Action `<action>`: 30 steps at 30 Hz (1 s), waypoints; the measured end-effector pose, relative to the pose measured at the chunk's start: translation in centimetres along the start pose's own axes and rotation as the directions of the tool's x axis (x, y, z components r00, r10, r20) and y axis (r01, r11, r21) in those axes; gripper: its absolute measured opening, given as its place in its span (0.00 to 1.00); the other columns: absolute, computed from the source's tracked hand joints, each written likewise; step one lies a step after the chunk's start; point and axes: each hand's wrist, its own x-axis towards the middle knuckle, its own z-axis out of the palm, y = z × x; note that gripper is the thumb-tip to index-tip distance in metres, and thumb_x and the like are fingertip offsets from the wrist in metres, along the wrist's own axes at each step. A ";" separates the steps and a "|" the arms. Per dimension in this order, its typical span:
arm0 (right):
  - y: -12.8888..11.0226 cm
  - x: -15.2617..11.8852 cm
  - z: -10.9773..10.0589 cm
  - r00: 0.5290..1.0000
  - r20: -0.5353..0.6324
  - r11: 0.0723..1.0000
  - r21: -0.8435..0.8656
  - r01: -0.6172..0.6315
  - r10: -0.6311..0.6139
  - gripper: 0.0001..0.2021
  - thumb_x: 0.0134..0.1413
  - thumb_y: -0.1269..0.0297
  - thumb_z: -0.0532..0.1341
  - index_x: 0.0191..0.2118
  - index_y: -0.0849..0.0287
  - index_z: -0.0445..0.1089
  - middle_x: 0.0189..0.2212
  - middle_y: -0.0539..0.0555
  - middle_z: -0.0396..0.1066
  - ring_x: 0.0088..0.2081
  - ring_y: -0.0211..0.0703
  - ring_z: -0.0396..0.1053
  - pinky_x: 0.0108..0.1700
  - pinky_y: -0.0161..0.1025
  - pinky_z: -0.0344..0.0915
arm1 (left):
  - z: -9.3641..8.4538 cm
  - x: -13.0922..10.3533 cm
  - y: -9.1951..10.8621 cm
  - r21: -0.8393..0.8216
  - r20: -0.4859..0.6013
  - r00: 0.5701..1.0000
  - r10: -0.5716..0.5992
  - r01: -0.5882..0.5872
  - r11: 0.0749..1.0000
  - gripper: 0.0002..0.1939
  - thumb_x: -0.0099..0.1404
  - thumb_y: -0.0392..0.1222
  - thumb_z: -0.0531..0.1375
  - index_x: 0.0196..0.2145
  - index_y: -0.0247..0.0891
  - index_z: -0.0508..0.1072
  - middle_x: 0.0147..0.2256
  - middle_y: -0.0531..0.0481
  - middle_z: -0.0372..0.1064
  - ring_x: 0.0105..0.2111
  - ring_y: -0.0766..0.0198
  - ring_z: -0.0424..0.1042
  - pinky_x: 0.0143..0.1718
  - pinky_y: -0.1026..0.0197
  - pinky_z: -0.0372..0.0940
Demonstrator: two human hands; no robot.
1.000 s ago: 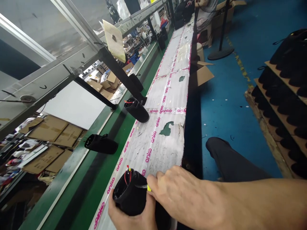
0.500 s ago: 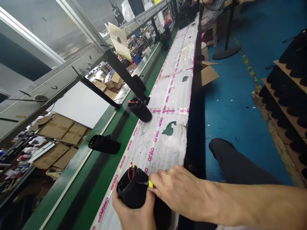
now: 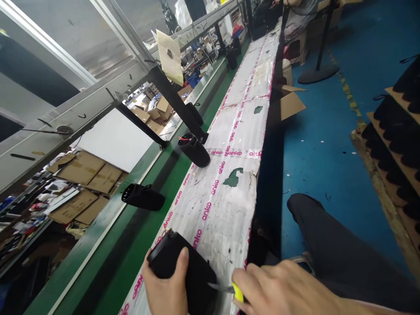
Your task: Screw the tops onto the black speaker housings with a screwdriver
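Observation:
My left hand (image 3: 166,284) is closed around a black fabric-covered speaker housing (image 3: 197,271), thumb across its near side. The housing leans on the white taped covering, its open end toward the upper left, where a small connector shows at the rim. In my right hand (image 3: 272,284) is a yellow-handled tool (image 3: 238,292) with a thin, pointed metal blade; its exact kind is unclear. The blade tip lies at the right side of the housing; whether it touches I cannot tell. Another black housing (image 3: 194,150) with red wires stands at the covering's left edge, beyond my hands.
A black housing (image 3: 143,197) lies on the green conveyor belt (image 3: 114,245) at left. A dark post (image 3: 175,100) rises beside the white covering (image 3: 243,127). Black pieces fill racks (image 3: 393,144) at right. A person (image 3: 297,22) sits at the far end.
My left hand has turned the housing, so its wired opening now faces away. My right hand has moved down and right with the yellow-handled tool, away from the rim.

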 end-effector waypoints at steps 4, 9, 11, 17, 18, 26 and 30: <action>1.4 1.4 0.0 0.996 0.078 0.999 0.002 0.051 -0.051 0.01 0.66 0.68 0.53 0.42 0.57 0.58 0.28 0.49 0.64 0.27 0.42 0.65 0.27 0.42 0.52 | -0.3 0.5 -1.2 -0.168 0.260 0.964 0.050 -0.006 0.986 0.41 0.51 0.58 0.68 0.58 0.44 0.61 0.51 0.44 0.67 0.51 0.46 0.68 0.56 0.40 0.62; 3.0 4.5 1.7 0.977 0.132 0.985 0.068 0.160 -0.168 0.03 0.68 0.65 0.53 0.40 0.57 0.57 0.28 0.49 0.66 0.27 0.43 0.66 0.24 0.41 0.48 | 0.0 -0.1 -1.5 -0.199 0.384 0.923 0.039 0.041 0.979 0.46 0.50 0.58 0.68 0.62 0.43 0.56 0.52 0.41 0.68 0.51 0.43 0.70 0.57 0.39 0.61; 3.2 5.1 2.0 0.976 0.132 0.985 0.049 0.168 -0.173 0.05 0.69 0.62 0.51 0.40 0.57 0.58 0.28 0.49 0.67 0.27 0.44 0.66 0.24 0.41 0.47 | -0.1 -0.4 -1.3 -0.201 0.382 0.923 0.052 0.028 0.979 0.48 0.49 0.59 0.69 0.63 0.42 0.56 0.52 0.41 0.68 0.51 0.42 0.69 0.57 0.39 0.61; 3.3 5.6 2.4 0.962 0.127 0.971 0.025 0.239 -0.240 0.04 0.68 0.65 0.52 0.40 0.57 0.59 0.28 0.50 0.68 0.26 0.43 0.67 0.23 0.41 0.47 | -0.4 -1.1 -0.9 -0.207 0.408 0.911 0.063 0.025 0.978 0.47 0.48 0.59 0.70 0.61 0.48 0.57 0.54 0.44 0.66 0.51 0.45 0.69 0.57 0.41 0.60; 3.2 5.5 2.5 0.962 0.127 0.970 0.022 0.242 -0.243 0.03 0.68 0.65 0.52 0.40 0.58 0.59 0.28 0.50 0.68 0.26 0.43 0.67 0.23 0.40 0.47 | -0.4 -1.2 -1.0 -0.201 0.408 0.911 0.059 0.027 0.979 0.47 0.48 0.59 0.69 0.61 0.48 0.57 0.53 0.45 0.67 0.51 0.45 0.69 0.57 0.41 0.60; 4.2 5.3 3.4 0.935 0.186 0.951 -0.011 0.308 -0.301 0.03 0.63 0.70 0.56 0.42 0.59 0.61 0.28 0.51 0.68 0.25 0.43 0.67 0.22 0.41 0.49 | -0.5 -0.7 -1.9 -0.214 0.480 0.876 0.050 0.062 0.975 0.47 0.49 0.59 0.69 0.62 0.45 0.58 0.56 0.44 0.66 0.56 0.42 0.66 0.62 0.40 0.55; 5.2 5.2 4.2 0.904 0.257 0.932 -0.032 0.361 -0.341 0.05 0.61 0.73 0.54 0.43 0.59 0.61 0.29 0.51 0.68 0.26 0.44 0.68 0.22 0.40 0.49 | -0.1 -0.2 -2.5 -0.222 0.598 0.801 0.007 0.157 0.962 0.47 0.49 0.59 0.69 0.61 0.44 0.58 0.56 0.43 0.66 0.57 0.44 0.65 0.63 0.41 0.53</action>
